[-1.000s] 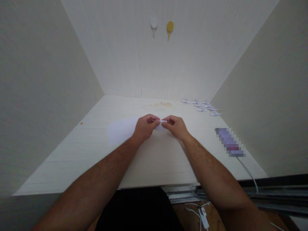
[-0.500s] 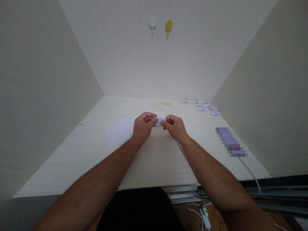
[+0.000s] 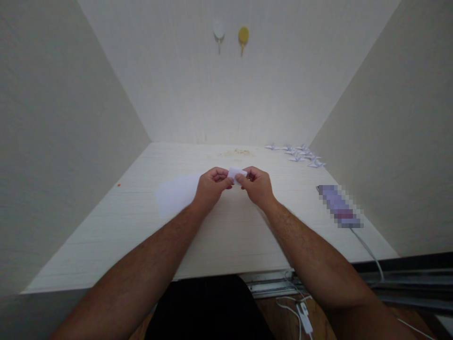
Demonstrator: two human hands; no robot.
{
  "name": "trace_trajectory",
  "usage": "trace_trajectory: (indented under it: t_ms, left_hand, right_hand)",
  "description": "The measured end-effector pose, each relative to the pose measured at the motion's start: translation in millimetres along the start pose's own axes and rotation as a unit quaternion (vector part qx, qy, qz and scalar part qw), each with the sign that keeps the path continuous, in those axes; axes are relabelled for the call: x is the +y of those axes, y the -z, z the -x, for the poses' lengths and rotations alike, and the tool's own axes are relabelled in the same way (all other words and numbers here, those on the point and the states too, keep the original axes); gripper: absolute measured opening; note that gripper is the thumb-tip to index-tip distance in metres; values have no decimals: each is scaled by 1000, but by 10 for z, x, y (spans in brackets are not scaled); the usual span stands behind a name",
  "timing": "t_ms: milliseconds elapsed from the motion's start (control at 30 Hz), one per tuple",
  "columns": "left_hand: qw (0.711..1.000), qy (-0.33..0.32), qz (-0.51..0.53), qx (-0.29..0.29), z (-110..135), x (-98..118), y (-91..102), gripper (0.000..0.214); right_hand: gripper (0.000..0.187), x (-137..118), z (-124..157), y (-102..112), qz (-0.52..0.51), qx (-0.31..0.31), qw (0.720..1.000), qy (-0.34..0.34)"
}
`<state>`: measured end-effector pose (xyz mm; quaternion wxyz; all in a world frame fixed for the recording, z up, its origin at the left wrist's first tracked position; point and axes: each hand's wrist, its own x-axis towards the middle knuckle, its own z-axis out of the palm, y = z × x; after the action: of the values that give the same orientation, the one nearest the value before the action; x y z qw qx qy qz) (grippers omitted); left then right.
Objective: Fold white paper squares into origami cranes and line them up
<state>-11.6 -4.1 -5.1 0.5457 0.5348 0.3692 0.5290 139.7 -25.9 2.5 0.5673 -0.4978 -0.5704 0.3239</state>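
Observation:
My left hand and my right hand meet above the middle of a pale wooden desk. Both pinch a small folded piece of white paper, which sticks up between the fingertips. The fingers of each hand are curled closed on it. A larger sheet of white paper lies flat on the desk just left of my left hand, partly hidden by the wrist.
Several small folded white paper figures lie at the back right of the desk. A blurred purple flat object with a white cable lies at the right edge. Two hooks hang on the back wall. Walls close in both sides.
The folded paper has risen a little and now shows more plainly above the fingertips. Both hands have shifted slightly away from me; the pinch has stayed closed.

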Motion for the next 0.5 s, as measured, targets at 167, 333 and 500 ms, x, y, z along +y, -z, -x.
trace_trajectory:
  t_ms: [167,333,500]
  left_hand:
    - [999,19,-27,-24,27,23,-29,33]
    - [999,31,-40,-19,37,40,-47,37]
    - [998,35,-43,-19,36,34,-44,36]
  right_hand:
    - [20,-40,5,-1,14,1,1000,-4]
    - [19,-64,11,-8,19,8,1000,-11]
    - [18,-45,14,-11,11,11,1000,-15]
